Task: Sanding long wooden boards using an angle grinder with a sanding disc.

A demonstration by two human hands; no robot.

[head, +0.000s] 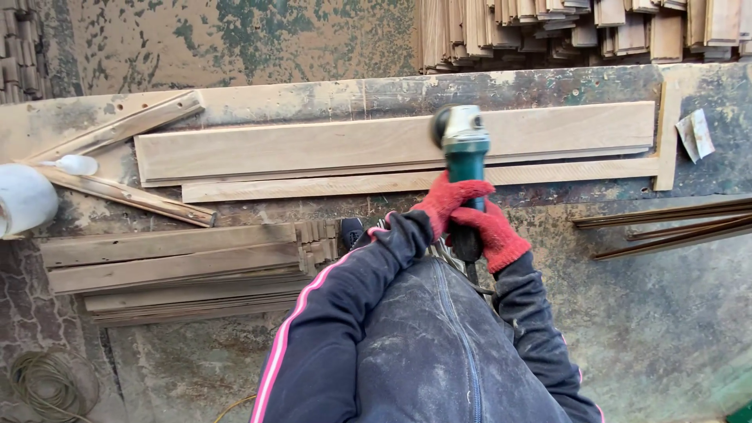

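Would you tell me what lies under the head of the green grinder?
The grinder sits on a long pale board on the workbench. Its disc and the contact spot are hidden by the head.

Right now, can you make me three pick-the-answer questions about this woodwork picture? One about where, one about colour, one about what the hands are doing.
1. Where is the head of the angle grinder?
A on the long plank
B on the floor
C on the white jug

2. What colour are the gloves?
A blue
B red
C yellow

3. What are the hands doing?
A hanging free
B both gripping the grinder
C lifting a plank

Answers: 1 A, its head sits against the long plank on the workbench. 2 B, both gloves are red. 3 B, the left hand and right hand wrap its green body.
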